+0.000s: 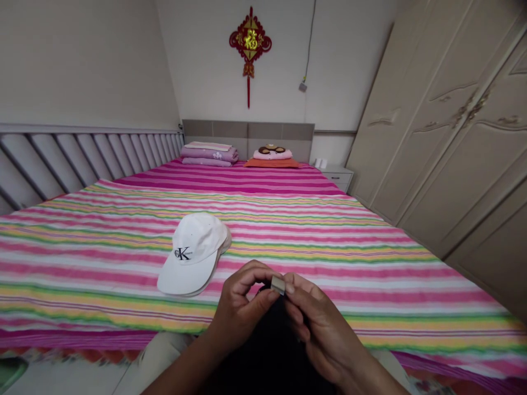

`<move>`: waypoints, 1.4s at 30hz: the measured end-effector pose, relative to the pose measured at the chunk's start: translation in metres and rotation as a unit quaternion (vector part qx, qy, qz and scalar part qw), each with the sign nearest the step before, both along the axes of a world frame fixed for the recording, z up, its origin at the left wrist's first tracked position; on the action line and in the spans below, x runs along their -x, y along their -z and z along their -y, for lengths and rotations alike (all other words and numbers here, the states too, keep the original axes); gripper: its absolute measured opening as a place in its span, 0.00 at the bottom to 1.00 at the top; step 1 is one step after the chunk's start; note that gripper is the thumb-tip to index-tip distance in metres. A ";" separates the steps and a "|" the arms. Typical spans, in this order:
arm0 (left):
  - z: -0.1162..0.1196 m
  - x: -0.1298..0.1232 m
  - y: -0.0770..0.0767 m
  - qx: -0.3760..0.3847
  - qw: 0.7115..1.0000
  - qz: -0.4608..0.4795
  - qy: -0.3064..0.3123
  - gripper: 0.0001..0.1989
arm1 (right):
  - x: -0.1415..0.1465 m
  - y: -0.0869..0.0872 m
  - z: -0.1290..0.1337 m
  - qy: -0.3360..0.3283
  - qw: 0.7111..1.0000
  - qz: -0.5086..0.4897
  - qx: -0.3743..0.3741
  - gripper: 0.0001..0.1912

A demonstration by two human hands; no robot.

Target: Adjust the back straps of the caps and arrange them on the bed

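Over my lap, my left hand (247,299) and my right hand (315,315) meet, fingertips pinched on a small flat, greyish-beige rectangular piece (278,285). The left thumb and forefinger grip its left side, and the right thumb and forefinger are at its right end. Black fabric (274,351) lies just below and between the hands; I cannot tell whether the piece is joined to it. To the left, apart from both hands, a white baseball cap (195,249) with black "CK" lettering rests on the bed, its brim toward me. Another cap seems to be stacked beneath it.
A striped sheet (135,241) covers the bed before me. Folded purple bedding (209,155) and a pink and orange stack (272,156) sit by the headboard (222,131). A slatted rail (82,159) runs along the left; a nightstand (340,176) and wardrobe (432,131) stand right.
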State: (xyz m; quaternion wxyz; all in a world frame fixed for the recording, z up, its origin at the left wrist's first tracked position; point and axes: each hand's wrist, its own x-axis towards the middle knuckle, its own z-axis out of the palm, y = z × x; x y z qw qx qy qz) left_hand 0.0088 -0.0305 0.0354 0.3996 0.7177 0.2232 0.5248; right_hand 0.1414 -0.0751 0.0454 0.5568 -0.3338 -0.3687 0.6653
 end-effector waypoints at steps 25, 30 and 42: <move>-0.002 0.002 0.009 0.041 0.999 0.002 0.027 0.07 | -0.008 0.004 -0.001 0.003 0.999 -0.048 0.018 0.10; -0.004 0.005 0.010 0.071 0.996 0.046 0.038 0.07 | -0.012 0.003 0.000 -0.021 0.997 -0.064 0.034 0.09; 0.000 0.011 0.002 0.141 0.987 0.017 0.068 0.06 | -0.013 0.000 -0.004 -0.053 0.998 -0.006 0.027 0.14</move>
